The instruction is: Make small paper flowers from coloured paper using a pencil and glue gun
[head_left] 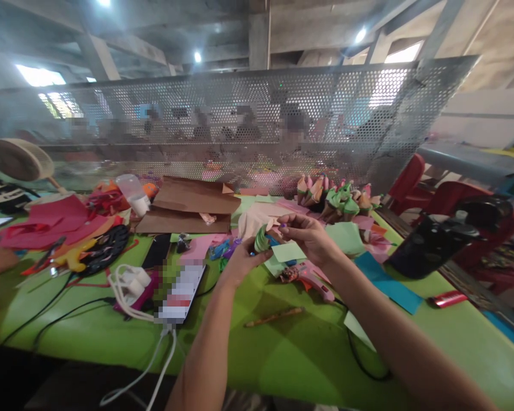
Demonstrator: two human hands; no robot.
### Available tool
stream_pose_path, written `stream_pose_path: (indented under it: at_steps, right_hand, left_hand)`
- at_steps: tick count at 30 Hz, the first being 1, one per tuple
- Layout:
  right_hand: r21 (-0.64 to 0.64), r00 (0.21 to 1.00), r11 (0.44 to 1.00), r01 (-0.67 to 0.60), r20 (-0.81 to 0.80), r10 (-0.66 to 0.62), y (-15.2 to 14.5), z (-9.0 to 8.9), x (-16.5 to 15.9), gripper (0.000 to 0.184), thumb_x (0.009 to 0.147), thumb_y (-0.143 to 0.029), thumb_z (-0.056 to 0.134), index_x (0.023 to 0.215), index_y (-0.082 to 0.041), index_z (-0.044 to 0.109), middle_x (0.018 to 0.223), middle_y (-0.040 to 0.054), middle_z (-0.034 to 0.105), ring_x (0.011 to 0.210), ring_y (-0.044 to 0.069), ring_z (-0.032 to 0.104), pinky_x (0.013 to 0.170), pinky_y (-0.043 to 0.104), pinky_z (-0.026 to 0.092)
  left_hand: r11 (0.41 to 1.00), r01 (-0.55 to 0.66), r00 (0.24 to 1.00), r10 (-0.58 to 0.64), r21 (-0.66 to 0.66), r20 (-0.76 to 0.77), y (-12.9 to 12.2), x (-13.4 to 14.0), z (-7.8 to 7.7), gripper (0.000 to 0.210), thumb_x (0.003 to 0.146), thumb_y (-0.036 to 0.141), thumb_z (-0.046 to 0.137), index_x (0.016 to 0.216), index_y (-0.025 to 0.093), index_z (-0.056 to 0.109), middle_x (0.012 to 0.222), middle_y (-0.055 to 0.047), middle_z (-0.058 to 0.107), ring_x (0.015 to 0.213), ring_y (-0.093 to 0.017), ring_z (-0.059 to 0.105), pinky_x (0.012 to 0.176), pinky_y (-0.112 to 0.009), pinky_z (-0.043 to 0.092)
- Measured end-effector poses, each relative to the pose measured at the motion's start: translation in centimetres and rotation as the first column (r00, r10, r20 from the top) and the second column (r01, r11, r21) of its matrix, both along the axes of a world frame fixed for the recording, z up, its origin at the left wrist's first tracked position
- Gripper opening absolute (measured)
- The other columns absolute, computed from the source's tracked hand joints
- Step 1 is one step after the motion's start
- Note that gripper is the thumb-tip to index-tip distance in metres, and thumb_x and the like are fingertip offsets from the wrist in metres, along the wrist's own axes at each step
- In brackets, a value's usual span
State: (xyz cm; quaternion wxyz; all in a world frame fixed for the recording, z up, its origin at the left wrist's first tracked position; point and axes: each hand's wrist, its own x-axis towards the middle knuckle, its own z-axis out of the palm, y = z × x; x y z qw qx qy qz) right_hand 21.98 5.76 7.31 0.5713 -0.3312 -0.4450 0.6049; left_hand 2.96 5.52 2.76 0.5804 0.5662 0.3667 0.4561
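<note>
Fingers of the left hand point(243, 261) are wrapped around a green swirled piece point(261, 240), held above the surface point(291, 349), apparently to be steadied beside the right hand point(306, 233), where a small purple bit point(283, 226) is seemingly pinched. A pink glue gun point(312, 278) is laid just below, presumably to be kept within reach.
</note>
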Motion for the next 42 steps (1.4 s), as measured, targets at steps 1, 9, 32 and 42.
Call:
stream_pose_path:
  at_steps: [1, 9, 32, 42]
  right_hand:
    - [-0.008, 1.000, 1.000, 0.004, -0.004, -0.004, 0.0, 0.0, 0.0, 0.049, 0.040, -0.038, 0.105, 0.077, -0.021, 0.078, 0.067, -0.0018, 0.073, 0.053, 0.010, 0.058, 0.051, 0.023, 0.045]
    - [0.044, 1.000, 0.999, 0.024, 0.013, -0.025, -0.1, 0.1, 0.0, 0.042, 0.053, -0.051, 0.100, 0.070, -0.019, 0.078, 0.062, -0.0015, 0.067, 0.053, 0.008, 0.050, 0.051, 0.023, 0.039]
    - [0.117, 0.999, 0.992, 0.039, 0.027, -0.043, 0.1, -0.6, 0.0, 0.050, 0.059, -0.062, 0.096, 0.066, -0.020, 0.070, 0.059, -0.0014, 0.061, 0.052, 0.008, 0.047, 0.050, 0.024, 0.037]
    - [0.108, 0.997, 0.994, 0.035, 0.063, -0.042, 0.4, -1.0, 0.1, 0.051, 0.060, -0.064, 0.094, 0.077, -0.019, 0.076, 0.065, 0.0006, 0.067, 0.054, 0.009, 0.050, 0.051, 0.024, 0.039]
  left_hand:
    - [1.000, 0.004, 1.000, -0.004, -0.001, -0.002, 0.0, 0.0, 0.0, 0.072, 0.053, 0.058, 0.097, 0.107, 0.014, 0.078, 0.098, -0.007, 0.078, 0.092, -0.023, 0.068, 0.091, -0.034, 0.052]
    - [1.000, 0.006, 0.998, -0.005, 0.011, -0.063, 0.5, 0.0, -0.9, 0.069, 0.057, 0.054, 0.096, 0.108, 0.013, 0.077, 0.102, -0.007, 0.079, 0.092, -0.022, 0.068, 0.091, -0.034, 0.053]
    - [0.999, 0.027, 1.000, -0.027, 0.017, -0.016, 0.3, 0.1, -0.8, 0.067, 0.060, 0.047, 0.096, 0.115, 0.014, 0.077, 0.109, -0.008, 0.080, 0.101, -0.025, 0.070, 0.099, -0.037, 0.052]
    - [1.000, 0.030, 0.999, -0.030, 0.005, -0.025, 0.6, 0.0, -1.1, 0.067, 0.061, 0.046, 0.096, 0.115, 0.013, 0.076, 0.107, -0.009, 0.080, 0.096, -0.024, 0.070, 0.095, -0.036, 0.052]
